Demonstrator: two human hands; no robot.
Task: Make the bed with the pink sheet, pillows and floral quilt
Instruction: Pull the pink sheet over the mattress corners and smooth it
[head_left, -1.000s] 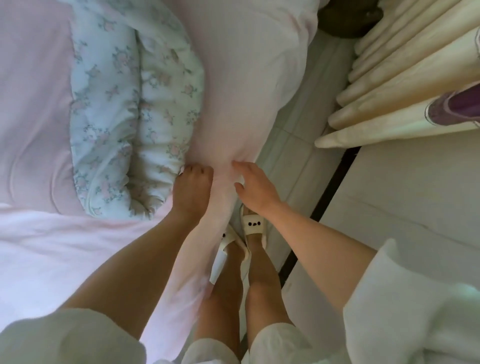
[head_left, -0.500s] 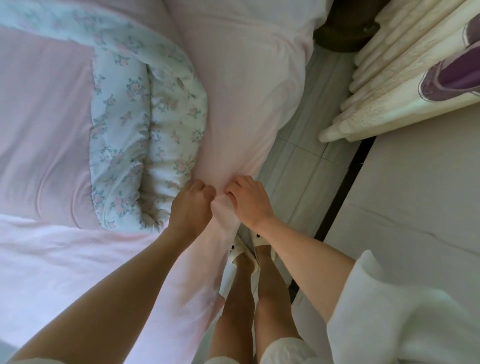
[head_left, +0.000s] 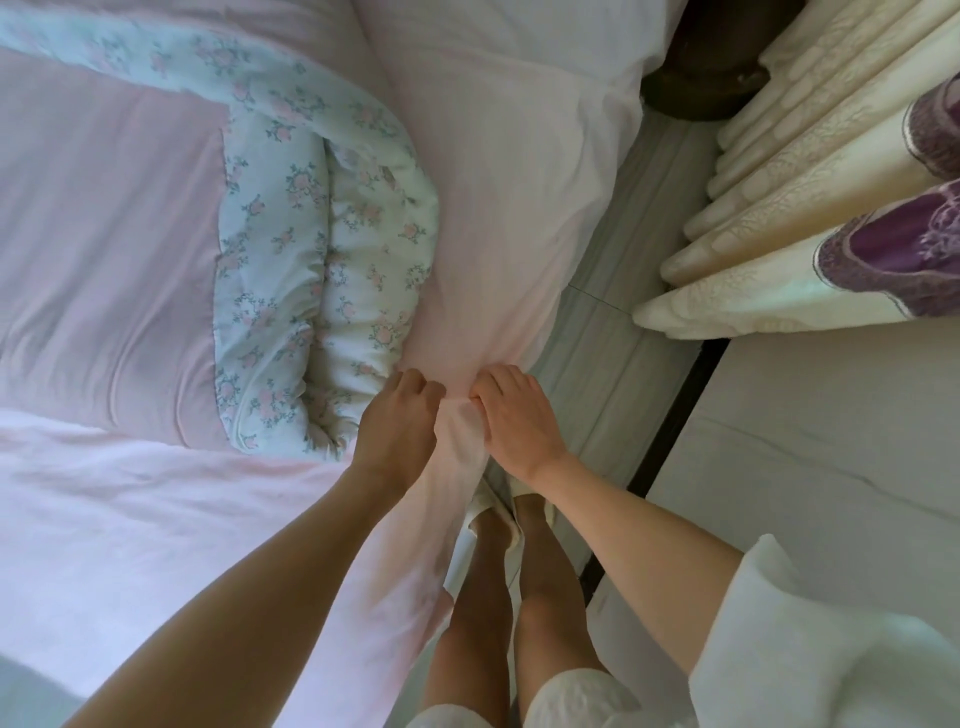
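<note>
Sheet-straightening step: my left hand (head_left: 397, 421) and right hand (head_left: 519, 415) both pinch the soft pink cotton sheet (head_left: 498, 249) at the bed's edge, beside the rolled floral quilt (head_left: 322, 260); next, I judge, an even outward pull.

both hands (head_left: 402, 421) (head_left: 514, 415) pinching pink sheet (head_left: 498, 270) beside floral quilt (head_left: 332, 249)

pink sheet (head_left: 498, 218); blue-and-white floral quilt (head_left: 322, 244); cream, purple-patterned curtain (head_left: 831, 218)
</note>
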